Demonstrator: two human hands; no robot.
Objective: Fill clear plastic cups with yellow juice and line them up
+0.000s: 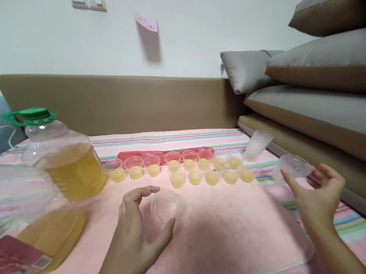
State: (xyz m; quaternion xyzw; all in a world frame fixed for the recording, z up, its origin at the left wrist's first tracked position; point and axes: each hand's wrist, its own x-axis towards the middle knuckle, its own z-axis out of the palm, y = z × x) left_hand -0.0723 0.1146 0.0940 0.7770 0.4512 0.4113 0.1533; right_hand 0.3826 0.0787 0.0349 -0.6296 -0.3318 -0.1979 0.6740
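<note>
My left hand curves around a clear plastic cup, with thumb and fingertips at opposite sides of its rim. No yellow liquid shows in this cup. On the right, my right hand grips another clear plastic cup between thumb and fingers; blur softens its outline. Beyond my hands stand small clear cups in rows, several holding a little yellow liquid, such as the front cup and the left cup. A tilted stack of clear cups is behind my right hand.
Two big clear jugs of yellow liquid, one green-capped and one nearer, occupy the left. A red plastic bag lies behind the cups on the pink cloth. Stacked grey-brown cushions border the right; a brown board the back.
</note>
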